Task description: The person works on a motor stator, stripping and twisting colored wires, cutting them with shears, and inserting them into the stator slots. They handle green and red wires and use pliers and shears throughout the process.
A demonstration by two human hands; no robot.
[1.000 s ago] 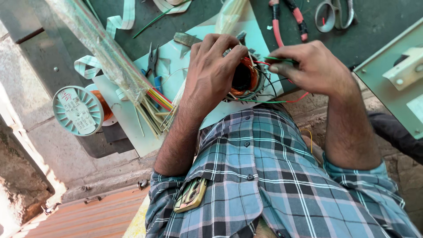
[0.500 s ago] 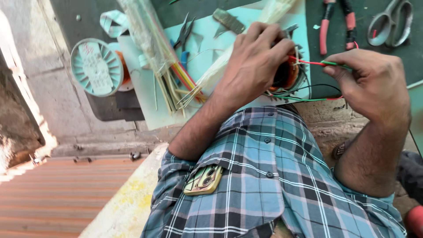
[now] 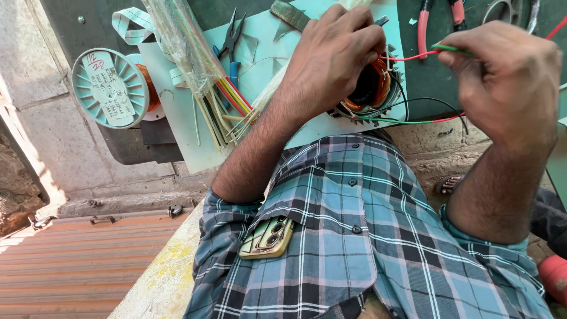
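A round motor stator (image 3: 371, 88) with copper windings rests on a pale sheet (image 3: 269, 44) at the table's near edge. My left hand (image 3: 333, 56) lies over its top and grips it. My right hand (image 3: 502, 80), raised to the right of the stator, pinches a green and a red wire (image 3: 413, 57) that run back to the windings. More green, red and black leads (image 3: 413, 120) trail from the stator's underside.
A teal spool of copper wire (image 3: 112, 87) stands at the left. A clear bag of coloured sleeves (image 3: 195, 65), blue-handled pliers (image 3: 231, 41), red-handled pliers (image 3: 424, 29) and scissors (image 3: 511, 9) lie on the green table. A phone (image 3: 269, 237) sits in my shirt pocket.
The view has shifted and closed in. My right hand has pulled the wires farther right, away from the stator. My left hand stays on the stator.
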